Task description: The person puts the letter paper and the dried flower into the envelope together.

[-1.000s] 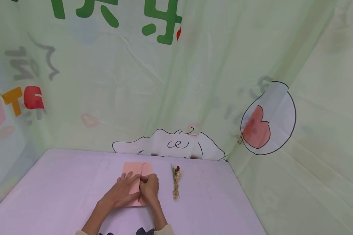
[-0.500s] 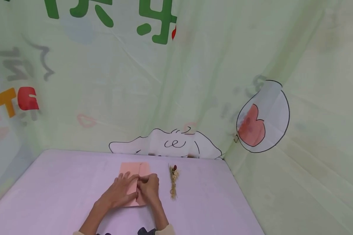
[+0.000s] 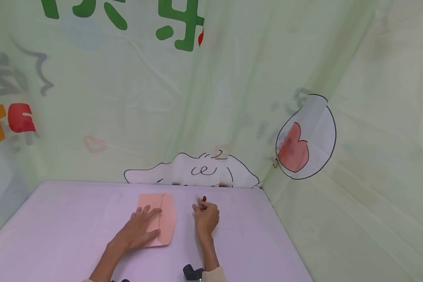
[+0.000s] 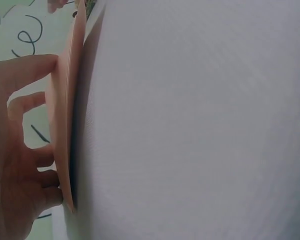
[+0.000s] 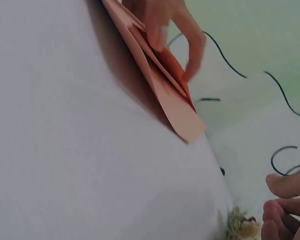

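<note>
A pink paper envelope (image 3: 167,221) lies on the table with its flap side to the right. My left hand (image 3: 137,231) rests on its left part with fingers spread; the left wrist view shows the fingertips on the paper. In the right wrist view the envelope's mouth (image 5: 162,75) gapes between its layers. To the right, my right hand (image 3: 207,219) is over a small bunch of dried flowers (image 5: 238,224), covering most of it in the head view. Its fingers are loosely bent, with the fingertips right beside the flower heads and not closed round them.
A pale lilac cloth covers the table (image 3: 74,223). Behind it hangs a light green curtain (image 3: 144,98) with printed letters and cartoon drawings. A dark wrist mount (image 3: 192,273) sits by the right sleeve (image 3: 214,274).
My right hand has left the envelope's flap edge and moved right, over the dried flowers. The left hand stays on the envelope. The head view has turned slightly right.
</note>
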`<state>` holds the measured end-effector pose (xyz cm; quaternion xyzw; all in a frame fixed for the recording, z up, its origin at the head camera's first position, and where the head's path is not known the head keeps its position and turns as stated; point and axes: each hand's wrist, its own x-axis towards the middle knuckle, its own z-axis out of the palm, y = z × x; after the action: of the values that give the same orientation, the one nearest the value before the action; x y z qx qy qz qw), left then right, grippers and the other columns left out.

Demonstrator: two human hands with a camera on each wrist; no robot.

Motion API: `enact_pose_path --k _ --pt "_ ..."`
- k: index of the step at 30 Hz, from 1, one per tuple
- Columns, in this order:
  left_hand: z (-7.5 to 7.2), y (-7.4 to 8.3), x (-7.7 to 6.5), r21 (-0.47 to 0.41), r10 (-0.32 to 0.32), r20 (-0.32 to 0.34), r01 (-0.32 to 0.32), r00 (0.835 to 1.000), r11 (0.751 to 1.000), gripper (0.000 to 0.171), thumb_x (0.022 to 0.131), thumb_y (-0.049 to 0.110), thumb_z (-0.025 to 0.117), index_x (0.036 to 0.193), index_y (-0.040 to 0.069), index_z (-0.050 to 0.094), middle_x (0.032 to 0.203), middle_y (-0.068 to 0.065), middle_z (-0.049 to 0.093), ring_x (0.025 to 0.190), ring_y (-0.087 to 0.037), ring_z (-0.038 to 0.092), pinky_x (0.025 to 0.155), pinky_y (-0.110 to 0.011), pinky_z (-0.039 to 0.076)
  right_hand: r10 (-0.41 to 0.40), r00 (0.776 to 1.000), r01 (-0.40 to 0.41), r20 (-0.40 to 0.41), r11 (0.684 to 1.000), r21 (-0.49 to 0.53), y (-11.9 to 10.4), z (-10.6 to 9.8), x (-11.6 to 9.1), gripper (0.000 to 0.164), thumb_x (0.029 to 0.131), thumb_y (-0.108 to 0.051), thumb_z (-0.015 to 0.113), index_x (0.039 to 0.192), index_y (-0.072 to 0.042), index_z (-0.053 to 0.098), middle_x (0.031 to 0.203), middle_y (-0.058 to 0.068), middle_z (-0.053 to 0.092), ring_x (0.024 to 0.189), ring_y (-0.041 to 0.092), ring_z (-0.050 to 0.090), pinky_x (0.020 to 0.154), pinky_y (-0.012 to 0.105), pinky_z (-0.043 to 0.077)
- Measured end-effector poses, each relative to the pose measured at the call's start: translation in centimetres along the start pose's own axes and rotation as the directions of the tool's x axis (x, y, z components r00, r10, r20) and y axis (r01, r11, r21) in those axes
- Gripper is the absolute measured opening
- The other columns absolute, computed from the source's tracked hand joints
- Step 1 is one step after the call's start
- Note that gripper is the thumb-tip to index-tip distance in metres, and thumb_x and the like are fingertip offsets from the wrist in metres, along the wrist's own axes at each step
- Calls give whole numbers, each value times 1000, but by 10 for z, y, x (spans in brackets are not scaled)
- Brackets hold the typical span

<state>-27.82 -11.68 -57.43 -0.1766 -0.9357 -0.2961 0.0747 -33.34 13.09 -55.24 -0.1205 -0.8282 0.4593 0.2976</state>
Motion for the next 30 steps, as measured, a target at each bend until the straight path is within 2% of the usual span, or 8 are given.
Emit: enact_pose_path --k 3,6,10,15,30 --pt "-1 2 0 -1 7 -11 -7 1000 1000 66 96 42 73 155 16 58 161 -36 49 146 -71 43 119 -84 34 24 997 -26 -67 999 -21 12 -6 8 19 80 -3 93 97 3 86 76 13 80 69 28 76 70 54 60" --pt "-2 3 -1 0 11 -10 -11 1000 1000 68 96 43 73 156 15 57 161 -37 49 146 -71 42 119 -84 34 49 995 -52 -89 998 -35 21 -12 12 22 82 -6 92 99 6 84 78 17 79 71 34 76 73 60 60" --pt "-5 2 -4 -10 -2 17 2 1000 1000 69 98 46 72 157 15 56 163 -37 46 148 -73 38 119 -86 32 97 995 -99 -37 994 -54 30 -16 11 22 84 -9 90 98 7 83 77 17 77 69 33 73 68 57 59" --pt "-5 3 -4 -25 -13 27 14 1000 1000 68 100 46 70 159 17 54 166 -36 43 151 -72 34 120 -86 30 110 994 -108 21 990 -92 33 -15 10 10 84 -5 88 88 3 84 74 14 78 67 31 75 67 54 60" --pt "-2 0 -1 -35 -14 31 15 999 999 68 100 46 69 159 17 54 167 -36 42 152 -72 33 121 -86 28 122 992 -122 -11 980 -156 37 -4 10 5 81 -3 88 84 -1 85 71 11 78 67 32 74 69 58 60"
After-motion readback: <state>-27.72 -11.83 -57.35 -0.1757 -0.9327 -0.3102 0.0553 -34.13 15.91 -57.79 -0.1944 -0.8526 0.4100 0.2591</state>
